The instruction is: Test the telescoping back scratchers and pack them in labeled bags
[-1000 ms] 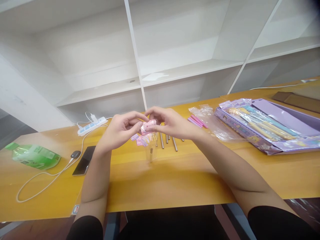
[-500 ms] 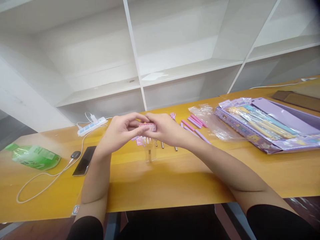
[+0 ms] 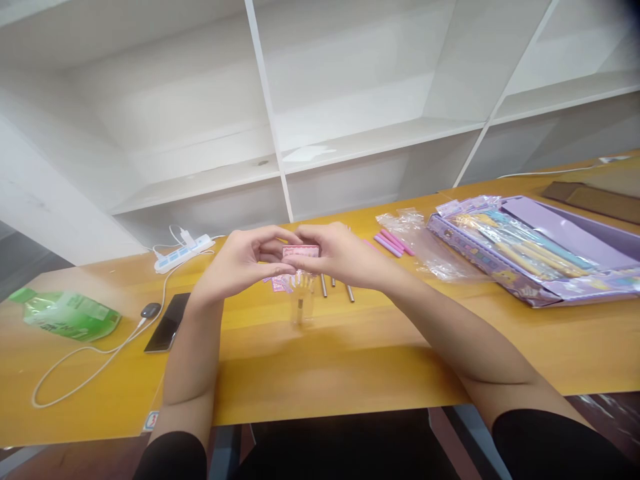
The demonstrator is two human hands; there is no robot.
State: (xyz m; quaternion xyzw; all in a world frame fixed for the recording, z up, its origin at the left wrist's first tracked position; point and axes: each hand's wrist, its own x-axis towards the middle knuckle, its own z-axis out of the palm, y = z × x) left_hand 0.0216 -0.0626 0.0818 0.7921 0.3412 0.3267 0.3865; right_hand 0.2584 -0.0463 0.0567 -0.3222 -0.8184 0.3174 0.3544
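Between my hands is a small pink printed card (image 3: 301, 251), held by its ends at the top of a clear plastic bag (image 3: 306, 313). My left hand (image 3: 235, 263) has its curled fingers and thumb at the card's left end. On the right end, my right hand (image 3: 345, 257) pinches it, with the fingertips partly hidden. Inside the hanging bag is a pale claw-shaped head on a short metal rod. More pink printed cards (image 3: 279, 283) lie behind my left hand. Thin metal rods (image 3: 351, 293) lie behind the bag and my right hand.
Pink and purple tubes (image 3: 395, 243) lie beside a crumpled clear wrapper (image 3: 440, 260). At right, a purple box (image 3: 525, 287) holds wrapped blue and yellow items. On the left are a phone (image 3: 169, 323), a green bottle (image 3: 70, 313), a power strip (image 3: 184, 253) and a white cable.
My hands have drawn slightly apart, showing more of the pink card's face. My right hand has shifted a little to the right and now covers some tubes.
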